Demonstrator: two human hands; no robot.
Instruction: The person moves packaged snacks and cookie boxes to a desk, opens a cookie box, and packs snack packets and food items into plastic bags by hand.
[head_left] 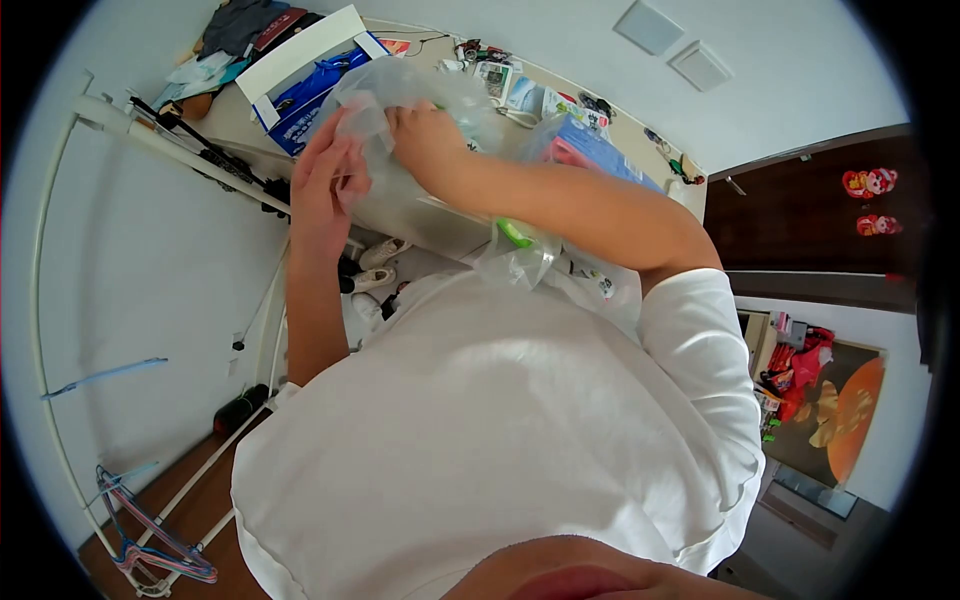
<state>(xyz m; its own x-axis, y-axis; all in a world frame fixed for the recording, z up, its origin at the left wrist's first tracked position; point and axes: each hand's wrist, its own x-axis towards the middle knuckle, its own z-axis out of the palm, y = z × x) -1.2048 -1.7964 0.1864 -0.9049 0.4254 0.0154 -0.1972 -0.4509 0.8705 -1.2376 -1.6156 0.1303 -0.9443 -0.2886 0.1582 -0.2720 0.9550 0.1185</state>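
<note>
A clear, crinkled plastic bag (415,85) lies between my hands over the table top. My left hand (328,172) is raised at the bag's left side, with thin plastic film pinched between its thumb and fingers. From the right, my right hand (428,142) reaches across with bent fingers gripping the bag near its middle. Its fingertips are partly hidden by the film. Just behind the left hand stands an open blue and white box (300,115) with blue wrapping inside.
On the table (445,205) are small packets (525,95) and a blue and pink package (590,150). Another clear bag (520,255) with something green hangs at the front edge. Shoes (375,278) sit below; a white rack (45,250) with hangers (150,540) stands left.
</note>
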